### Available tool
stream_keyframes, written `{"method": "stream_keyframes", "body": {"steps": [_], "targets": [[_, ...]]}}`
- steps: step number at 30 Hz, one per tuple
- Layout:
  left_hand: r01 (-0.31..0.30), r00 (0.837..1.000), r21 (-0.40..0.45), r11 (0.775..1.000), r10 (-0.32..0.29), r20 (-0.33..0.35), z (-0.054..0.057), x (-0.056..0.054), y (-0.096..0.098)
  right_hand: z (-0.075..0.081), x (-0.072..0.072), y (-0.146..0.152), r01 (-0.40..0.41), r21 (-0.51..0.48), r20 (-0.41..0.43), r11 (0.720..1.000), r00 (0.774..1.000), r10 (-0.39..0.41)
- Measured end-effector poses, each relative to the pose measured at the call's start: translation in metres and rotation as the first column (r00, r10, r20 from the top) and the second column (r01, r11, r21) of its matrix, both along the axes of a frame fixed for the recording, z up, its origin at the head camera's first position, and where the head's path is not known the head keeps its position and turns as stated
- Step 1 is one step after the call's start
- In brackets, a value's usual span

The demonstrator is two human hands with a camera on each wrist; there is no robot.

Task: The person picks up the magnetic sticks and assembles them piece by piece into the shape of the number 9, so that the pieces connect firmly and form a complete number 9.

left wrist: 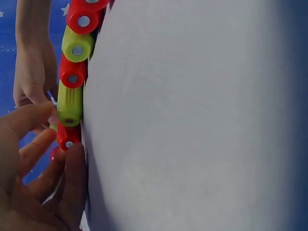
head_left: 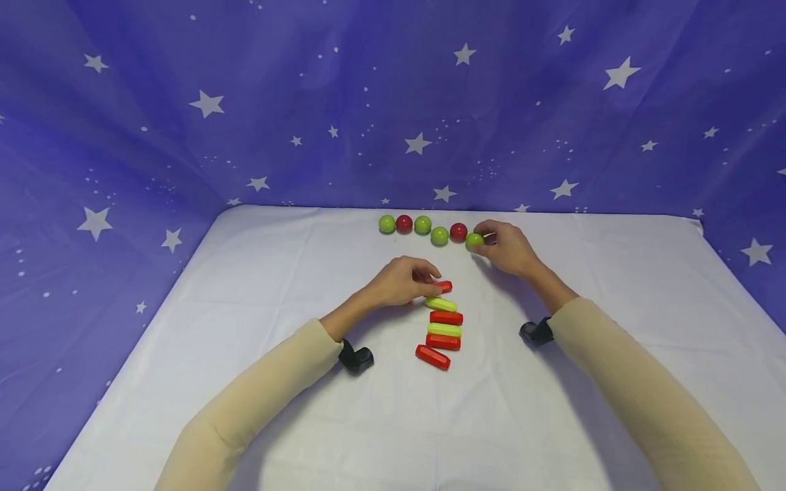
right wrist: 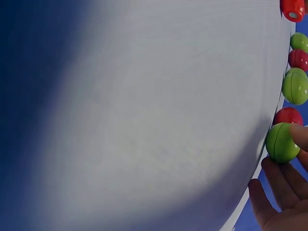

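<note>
My left hand [head_left: 402, 281] is at the far end of a column of red and yellow-green magnetic sticks. Its fingertips touch the end of the farthest red stick [head_left: 445, 286], which they partly cover; in the left wrist view, that red stick [left wrist: 70, 138] lies by spread fingers. A yellow-green stick [head_left: 441, 305] is just nearer. Farther right, my right hand [head_left: 508, 248] pinches a green ball [head_left: 474, 241] between thumb and fingers, at the right end of a ball row. In the right wrist view, this green ball [right wrist: 281, 143] sits beside a red ball [right wrist: 288, 116].
More balls, such as a green ball [head_left: 439, 236] and a red ball [head_left: 404, 224], line the back of the white-covered table [head_left: 295, 273]. A slanted red stick [head_left: 432, 357] lies nearest me. Starry blue cloth [head_left: 368, 102] hangs behind. Under the left hand shows a small red piece [head_left: 410, 302].
</note>
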State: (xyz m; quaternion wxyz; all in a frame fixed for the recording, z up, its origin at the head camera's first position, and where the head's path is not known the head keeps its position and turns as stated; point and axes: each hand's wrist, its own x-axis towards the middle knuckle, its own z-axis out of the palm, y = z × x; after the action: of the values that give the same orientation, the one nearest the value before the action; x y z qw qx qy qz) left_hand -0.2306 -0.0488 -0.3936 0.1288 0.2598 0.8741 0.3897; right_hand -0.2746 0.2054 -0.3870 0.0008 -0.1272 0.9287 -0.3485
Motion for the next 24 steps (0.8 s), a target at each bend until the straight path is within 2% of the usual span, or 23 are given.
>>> {"method": "stream_keyframes", "body": {"steps": [7,24], "targets": [[0.0,1.0,-0.051,0.999,-0.001,-0.012,-0.0005,-0.0006,0.0023,0.0004,0.0012,-0.0007,0.004,0.026,-0.016,1.0,1.0,-0.004],[0.022,1.0,-0.04,0.999,-0.022,0.011,-0.0008,-0.0013,0.0009,0.0002,0.0033,-0.001,0.011,0.026,0.027,1.0,1.0,-0.012]]}}
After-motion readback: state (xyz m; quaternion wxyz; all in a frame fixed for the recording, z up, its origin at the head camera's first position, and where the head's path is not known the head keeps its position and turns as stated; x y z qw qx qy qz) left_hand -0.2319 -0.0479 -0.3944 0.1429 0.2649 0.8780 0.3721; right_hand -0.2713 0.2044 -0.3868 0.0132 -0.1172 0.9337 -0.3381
